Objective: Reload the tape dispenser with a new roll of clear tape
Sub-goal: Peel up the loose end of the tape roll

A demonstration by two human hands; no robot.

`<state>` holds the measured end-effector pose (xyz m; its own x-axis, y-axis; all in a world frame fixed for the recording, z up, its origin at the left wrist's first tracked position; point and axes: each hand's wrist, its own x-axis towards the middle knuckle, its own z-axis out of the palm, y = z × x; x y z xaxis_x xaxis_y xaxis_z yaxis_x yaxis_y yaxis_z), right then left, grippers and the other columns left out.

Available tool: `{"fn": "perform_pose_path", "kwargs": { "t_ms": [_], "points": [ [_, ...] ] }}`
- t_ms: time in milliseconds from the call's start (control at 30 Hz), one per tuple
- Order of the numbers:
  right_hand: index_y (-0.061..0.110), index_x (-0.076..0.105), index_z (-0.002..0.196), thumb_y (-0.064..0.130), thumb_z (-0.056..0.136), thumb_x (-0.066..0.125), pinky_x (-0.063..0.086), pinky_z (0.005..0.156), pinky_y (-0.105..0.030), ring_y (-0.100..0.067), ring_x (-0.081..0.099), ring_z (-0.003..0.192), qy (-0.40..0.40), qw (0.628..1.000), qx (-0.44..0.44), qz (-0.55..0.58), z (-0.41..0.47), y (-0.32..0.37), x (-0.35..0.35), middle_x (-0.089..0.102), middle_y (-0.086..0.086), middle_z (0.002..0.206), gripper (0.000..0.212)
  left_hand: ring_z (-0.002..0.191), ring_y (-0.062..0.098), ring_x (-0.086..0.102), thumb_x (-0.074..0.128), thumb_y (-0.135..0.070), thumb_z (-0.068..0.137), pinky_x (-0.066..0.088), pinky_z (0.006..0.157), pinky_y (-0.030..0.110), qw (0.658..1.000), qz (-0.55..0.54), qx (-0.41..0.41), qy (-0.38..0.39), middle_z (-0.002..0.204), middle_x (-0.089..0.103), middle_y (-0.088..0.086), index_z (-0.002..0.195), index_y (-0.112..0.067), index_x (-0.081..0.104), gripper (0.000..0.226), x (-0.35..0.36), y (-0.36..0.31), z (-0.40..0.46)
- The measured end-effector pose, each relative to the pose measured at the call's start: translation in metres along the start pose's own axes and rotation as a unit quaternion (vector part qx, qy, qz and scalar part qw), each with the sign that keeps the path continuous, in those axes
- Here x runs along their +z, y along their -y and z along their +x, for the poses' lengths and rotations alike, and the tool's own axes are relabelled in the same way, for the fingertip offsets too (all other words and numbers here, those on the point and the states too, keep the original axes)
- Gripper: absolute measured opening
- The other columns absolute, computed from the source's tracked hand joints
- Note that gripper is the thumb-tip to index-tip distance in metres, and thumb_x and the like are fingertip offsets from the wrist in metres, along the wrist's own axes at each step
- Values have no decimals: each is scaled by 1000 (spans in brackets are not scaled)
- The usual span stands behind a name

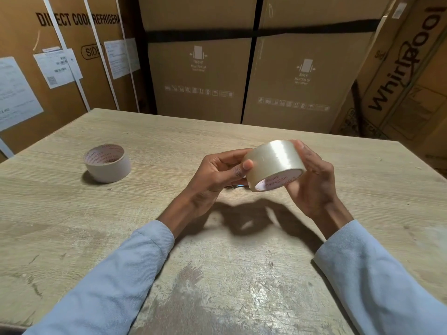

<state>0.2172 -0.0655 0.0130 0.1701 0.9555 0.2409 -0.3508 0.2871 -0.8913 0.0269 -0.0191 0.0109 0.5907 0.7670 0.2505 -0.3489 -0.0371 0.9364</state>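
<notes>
A full roll of clear tape (275, 163) is held above the middle of the wooden table (169, 141), tilted so its printed cardboard core faces me. My right hand (312, 180) grips it from the right side. My left hand (217, 175) holds its left edge, thumb pressed on the outer tape surface. A nearly bare cardboard tape core (107, 163) with red print stands on the table to the left, apart from both hands. A small dark object (235, 186) peeks out under my left hand, too hidden to identify. No tape dispenser is visible.
Large cardboard appliance boxes (200, 68) stand close behind the table's far edge and along the left and right sides. The tabletop near me is scratched and worn (217, 286). Both my forearms wear light blue sleeves.
</notes>
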Motion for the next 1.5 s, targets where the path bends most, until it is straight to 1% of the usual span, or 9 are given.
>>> {"fn": "perform_pose_path", "kwargs": {
  "t_ms": [133,200,333,433,533,667,800,1333,1500],
  "points": [
    [-7,56,124,38,99,48,50,95,-48,-34,63,109,-1,998,54,-11,-1,1,2,64,-23,120,52,78,6,69,61,-18,83,55,63,21,1000,-6,-13,19,95,76,-7,118,-10,68,37,-5,-1,0],
    [0,65,117,38,100,48,57,81,-39,-24,69,97,-38,994,75,-64,2,1,6,71,-13,109,46,82,12,71,63,-17,83,60,66,29,1000,-9,-18,20,100,76,-2,118,-8,68,36,-7,2,2],
    [8,72,103,28,98,62,55,65,-36,-14,65,86,-161,962,-57,-215,8,-7,4,70,-1,99,23,77,15,69,70,-21,79,59,54,25,999,-11,-11,-44,94,76,0,105,-12,76,29,-8,4,5],
    [18,72,100,30,92,68,59,73,-40,-16,68,93,-120,922,-189,-317,5,-5,4,70,-2,105,16,82,19,72,73,-19,75,59,52,24,997,-28,10,-71,93,77,1,105,-10,74,31,-7,4,7],
    [17,70,108,37,84,73,58,76,-31,-12,65,100,-55,874,-248,-415,-2,-2,9,64,1,113,32,76,19,73,74,-14,75,59,52,24,995,-9,46,-85,89,77,3,106,-9,73,32,-5,2,7],
    [11,68,117,34,80,79,59,83,-40,-17,60,115,-31,822,-313,-475,-5,1,8,59,0,121,45,70,15,71,73,2,80,52,49,18,986,61,133,-76,88,78,1,112,-2,70,32,-4,-4,6],
    [2,70,115,25,83,79,59,78,-41,-16,64,108,-8,793,-366,-488,-4,0,7,64,-6,117,40,85,12,74,74,3,82,60,71,25,966,141,208,-61,96,77,-7,117,-4,67,36,-6,-8,5],
    [3,78,93,6,86,76,62,71,-40,-18,72,85,-23,814,-370,-448,6,-13,1,71,-11,92,7,108,10,70,67,-19,91,57,89,30,939,261,196,-104,115,73,2,115,-8,72,28,-12,1,6],
    [4,76,103,31,81,83,62,73,-36,-18,70,94,-32,807,-354,-471,2,-14,5,70,-9,102,35,120,7,63,65,-22,93,55,99,38,943,257,188,-97,128,67,3,122,-6,68,33,-10,1,10]
  ]
}}
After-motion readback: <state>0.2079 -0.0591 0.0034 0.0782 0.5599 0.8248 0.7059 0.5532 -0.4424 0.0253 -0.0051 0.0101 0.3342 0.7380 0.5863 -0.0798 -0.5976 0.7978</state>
